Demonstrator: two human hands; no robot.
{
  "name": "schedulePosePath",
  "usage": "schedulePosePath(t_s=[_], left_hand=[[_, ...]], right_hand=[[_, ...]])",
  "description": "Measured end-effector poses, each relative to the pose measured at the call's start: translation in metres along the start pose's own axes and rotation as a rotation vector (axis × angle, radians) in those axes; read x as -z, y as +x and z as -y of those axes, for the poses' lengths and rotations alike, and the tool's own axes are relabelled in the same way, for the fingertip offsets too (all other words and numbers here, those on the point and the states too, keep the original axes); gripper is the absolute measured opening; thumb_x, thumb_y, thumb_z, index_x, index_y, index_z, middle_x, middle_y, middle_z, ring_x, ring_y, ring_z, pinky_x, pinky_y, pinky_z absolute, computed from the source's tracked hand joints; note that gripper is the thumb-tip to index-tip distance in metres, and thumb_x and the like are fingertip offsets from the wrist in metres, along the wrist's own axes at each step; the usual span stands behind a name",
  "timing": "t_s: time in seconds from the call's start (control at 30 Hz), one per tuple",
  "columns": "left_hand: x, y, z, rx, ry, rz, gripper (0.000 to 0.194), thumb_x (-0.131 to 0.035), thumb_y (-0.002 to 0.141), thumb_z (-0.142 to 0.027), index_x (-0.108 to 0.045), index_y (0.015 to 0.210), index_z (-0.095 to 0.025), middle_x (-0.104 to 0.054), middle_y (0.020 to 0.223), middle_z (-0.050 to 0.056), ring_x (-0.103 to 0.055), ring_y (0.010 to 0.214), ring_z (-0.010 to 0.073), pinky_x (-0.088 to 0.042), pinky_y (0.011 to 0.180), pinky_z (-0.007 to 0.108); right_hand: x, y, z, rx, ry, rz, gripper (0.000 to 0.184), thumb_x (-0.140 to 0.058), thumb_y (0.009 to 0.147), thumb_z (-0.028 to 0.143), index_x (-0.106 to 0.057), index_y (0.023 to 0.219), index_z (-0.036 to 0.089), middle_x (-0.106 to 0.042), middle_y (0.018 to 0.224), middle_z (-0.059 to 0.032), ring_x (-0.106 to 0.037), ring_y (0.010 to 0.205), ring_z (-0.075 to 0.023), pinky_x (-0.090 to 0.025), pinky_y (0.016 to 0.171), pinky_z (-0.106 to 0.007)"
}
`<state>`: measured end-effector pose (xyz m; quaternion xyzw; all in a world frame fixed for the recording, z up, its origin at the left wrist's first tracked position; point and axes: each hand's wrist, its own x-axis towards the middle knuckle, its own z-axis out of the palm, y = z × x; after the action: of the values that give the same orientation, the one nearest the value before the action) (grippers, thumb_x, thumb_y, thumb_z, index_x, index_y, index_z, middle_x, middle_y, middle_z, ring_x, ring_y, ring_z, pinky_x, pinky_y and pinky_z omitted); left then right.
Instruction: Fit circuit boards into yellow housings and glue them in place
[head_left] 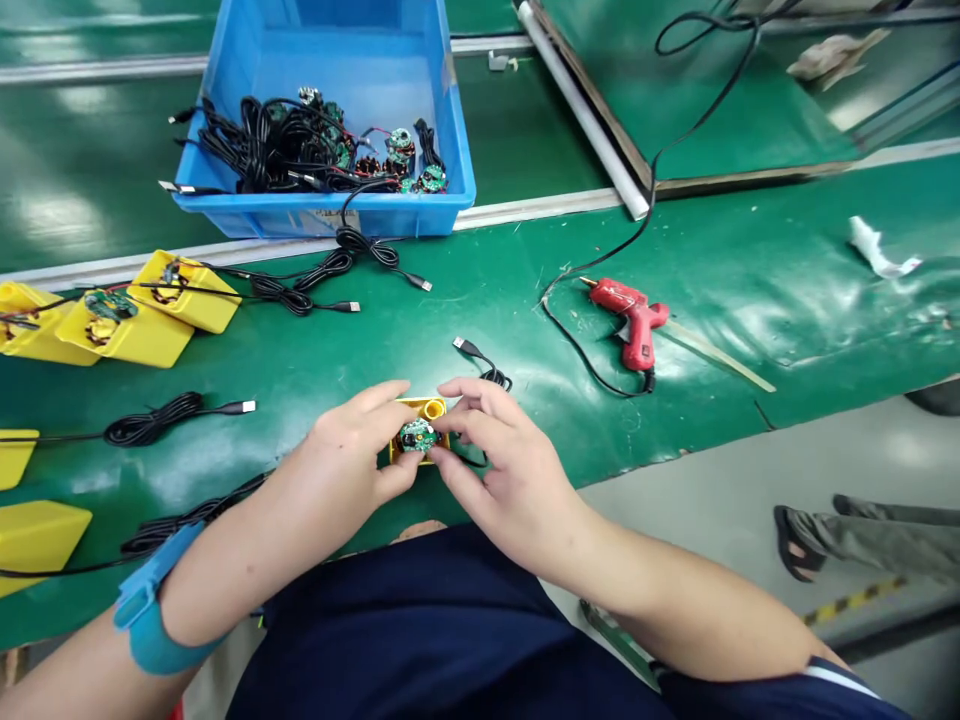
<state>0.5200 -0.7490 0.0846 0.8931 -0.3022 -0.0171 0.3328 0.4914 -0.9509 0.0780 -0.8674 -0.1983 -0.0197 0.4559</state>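
Note:
Close in front of me, a small yellow plastic housing (395, 448) has its open side up, with a green circuit board (418, 436) at its opening. My left hand (367, 440) is closed on the housing's left side, thumb and fingertips near the board. From the right, my right hand (499, 450) pinches the board's edge with curled fingers; the fingertips partly hide the contact. A black USB cable (495, 377) lies coiled just behind my right hand. Around my left wrist is a blue strap (161, 610).
A blue bin (315, 215) holds circuit boards and black cables at the back. Several yellow housings (150, 335) with cables lie left. A red glue gun (630, 315) with its stick and cord lies right. A person's legs (862, 540) stand beyond the table edge.

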Motion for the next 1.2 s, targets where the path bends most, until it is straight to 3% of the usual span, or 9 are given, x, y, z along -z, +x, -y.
schedulePosePath(t_s=[0.27,0.47,0.9,1.1,1.2], left_hand=[[-0.001,-0.008,0.005,-0.047,0.037,0.021,0.02,-0.06,0.092,-0.015,-0.07,0.109,-0.013,-0.075,0.12,0.015,-0.063,0.129,0.0278,-0.059,0.102,0.04],[-0.001,-0.006,0.004,-0.076,0.035,0.028,0.023,-0.061,0.092,-0.016,-0.069,0.113,-0.013,-0.073,0.124,0.014,-0.064,0.128,0.0262,-0.058,0.103,0.036],[0.002,-0.004,0.007,-0.14,0.015,0.06,0.023,-0.058,0.097,-0.021,-0.067,0.117,-0.015,-0.072,0.128,0.011,-0.063,0.129,0.0235,-0.056,0.106,0.035],[0.002,-0.006,0.01,-0.028,-0.021,0.122,0.028,-0.062,0.095,-0.029,-0.064,0.121,-0.018,-0.067,0.137,0.012,-0.063,0.129,0.026,-0.055,0.107,0.04],[0.001,-0.007,0.011,-0.034,-0.038,0.136,0.027,-0.061,0.097,-0.029,-0.064,0.121,-0.018,-0.066,0.137,0.012,-0.062,0.131,0.0255,-0.054,0.108,0.039]], right_hand=[[-0.006,-0.005,0.003,0.066,-0.051,-0.062,0.018,-0.06,0.095,0.009,-0.067,0.111,0.016,-0.061,0.125,-0.0148,-0.062,0.107,-0.0232,-0.058,0.094,-0.045],[-0.008,-0.008,0.005,0.063,-0.102,-0.086,0.017,-0.057,0.097,0.011,-0.065,0.112,0.016,-0.064,0.128,-0.0162,-0.06,0.12,-0.0271,-0.054,0.103,-0.05],[-0.009,-0.011,0.004,0.009,-0.077,-0.069,0.014,-0.055,0.099,0.015,-0.064,0.11,0.017,-0.064,0.13,-0.0162,-0.059,0.126,-0.0264,-0.051,0.108,-0.05],[-0.007,-0.012,0.006,-0.038,-0.051,-0.048,0.018,-0.056,0.098,0.015,-0.065,0.113,0.019,-0.063,0.134,-0.0157,-0.059,0.128,-0.0276,-0.051,0.107,-0.054],[-0.007,-0.013,0.005,-0.05,-0.05,-0.055,0.019,-0.055,0.098,0.014,-0.065,0.113,0.02,-0.063,0.136,-0.0149,-0.058,0.129,-0.0275,-0.05,0.108,-0.054]])
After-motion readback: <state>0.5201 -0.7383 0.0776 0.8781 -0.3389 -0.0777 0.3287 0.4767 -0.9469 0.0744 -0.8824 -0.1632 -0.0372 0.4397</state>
